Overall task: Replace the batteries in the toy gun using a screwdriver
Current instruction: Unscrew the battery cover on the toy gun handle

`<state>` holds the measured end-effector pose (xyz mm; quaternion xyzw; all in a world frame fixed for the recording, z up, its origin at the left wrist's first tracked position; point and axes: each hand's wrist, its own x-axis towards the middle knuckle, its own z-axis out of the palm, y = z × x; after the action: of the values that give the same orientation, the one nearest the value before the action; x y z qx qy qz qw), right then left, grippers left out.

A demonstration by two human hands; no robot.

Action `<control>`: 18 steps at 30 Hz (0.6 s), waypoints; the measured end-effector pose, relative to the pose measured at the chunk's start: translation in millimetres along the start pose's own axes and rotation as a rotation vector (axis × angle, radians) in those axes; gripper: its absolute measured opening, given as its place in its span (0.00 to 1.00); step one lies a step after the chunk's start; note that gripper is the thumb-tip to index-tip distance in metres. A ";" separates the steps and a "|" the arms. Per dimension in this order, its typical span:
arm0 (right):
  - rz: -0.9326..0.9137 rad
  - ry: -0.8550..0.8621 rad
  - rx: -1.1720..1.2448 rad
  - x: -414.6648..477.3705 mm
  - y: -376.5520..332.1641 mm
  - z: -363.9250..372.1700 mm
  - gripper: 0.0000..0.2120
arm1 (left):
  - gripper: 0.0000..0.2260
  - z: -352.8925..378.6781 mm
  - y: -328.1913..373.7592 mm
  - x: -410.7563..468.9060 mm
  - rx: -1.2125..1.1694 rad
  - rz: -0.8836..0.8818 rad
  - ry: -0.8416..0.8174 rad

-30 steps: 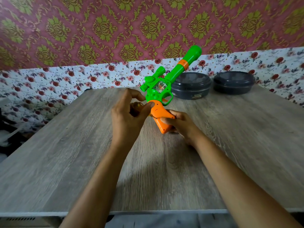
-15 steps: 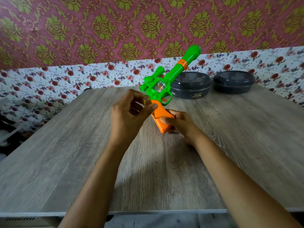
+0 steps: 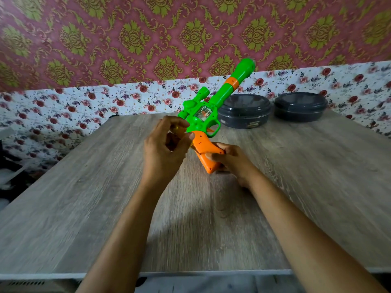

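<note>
**Inspector:** The green and orange plastic toy gun [image 3: 208, 121] is being held clear of the grey wood-grain bench [image 3: 84, 208], barrel tilted up and away toward the wall. Its orange grip is being clamped by the right hand [image 3: 230, 159], fingers closed round the lower end. The left hand [image 3: 164, 150] is being kept curled shut at the upper side of the grip, pinching what appears to be the amber-handled screwdriver [image 3: 176, 130]; only a sliver of handle is being shown between the fingers, and the tip is hidden.

**Assessor:** Is the step being identified?

**Inspector:** It is being judged as the working of the battery-cover screw on the grip. Whether the screw is being loosened or tightened cannot be told, and no batteries are being seen.

**Assessor:** What is being advised for good practice?

**Inspector:** The driver is best being kept square to the screw, with firm pressure along its axis, so the soft plastic head is not being stripped. The grip is best being steadied against the bench rather than in the air. The screw is small; loss over the bench edge is being flagged as a risk. The two dark grey round lidded containers [image 3: 244, 112] at the far edge are standing well apart and are not being involved.
</note>
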<state>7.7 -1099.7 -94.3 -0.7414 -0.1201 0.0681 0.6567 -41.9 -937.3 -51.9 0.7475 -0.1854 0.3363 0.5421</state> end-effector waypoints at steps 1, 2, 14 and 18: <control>-0.001 -0.003 0.000 0.2 -0.3 0.0 0.21 | 0.07 0.0 0.4 -0.7 -0.024 -0.004 -0.034; -0.001 -0.004 -0.006 0.2 -0.6 -0.3 0.20 | 0.07 0.1 1.4 -1.5 -0.038 -0.010 -0.075; 0.006 -0.033 0.018 1.3 0.4 -0.2 0.20 | 0.14 -2.2 -3.4 2.1 0.207 0.096 0.027; 0.007 -0.017 0.034 0.7 0.3 -0.1 0.21 | 0.11 -0.7 0.9 -1.6 0.240 0.106 0.076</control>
<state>8.5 -1099.7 -94.5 -0.7300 -0.1219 0.0787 0.6679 -43.7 -937.1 -52.3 0.7828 -0.1623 0.4124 0.4368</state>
